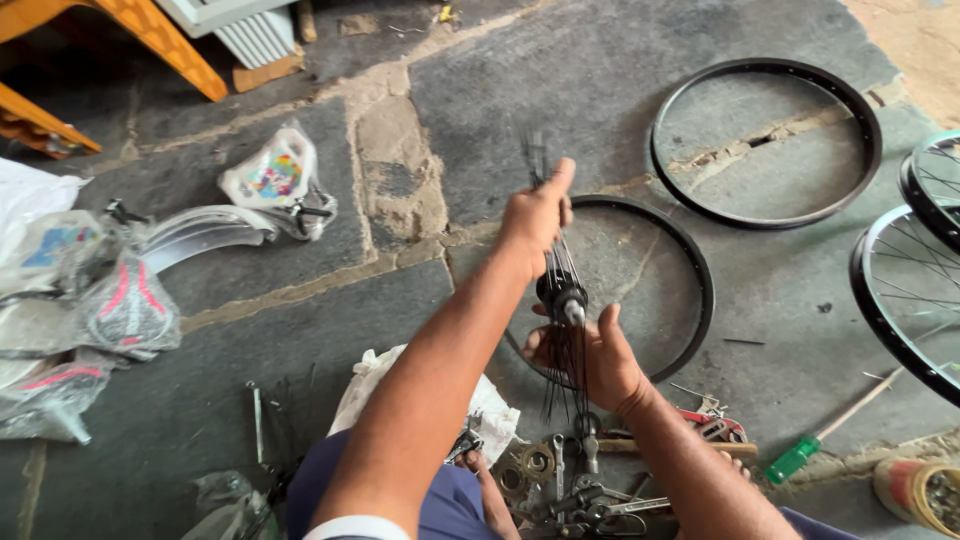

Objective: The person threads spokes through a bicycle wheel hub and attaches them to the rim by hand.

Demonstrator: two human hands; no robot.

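Plastic-wrapped bicycle saddles [125, 305] and a chrome mudguard [200, 232] lie at far left on the stone-slab floor [300, 330]. Left hand [535, 215] raised, pinched shut on thin spokes [560, 265]; right hand [590, 355] below, cupped closed around the black hub [562, 293] they hang from, over a bare black rim [690, 290]. Loose wrenches [580, 490] by the knees. Second rim [765, 145] farther right; green-handled screwdriver [800, 458]; small tub [925, 492] of hardware, contents unclear.
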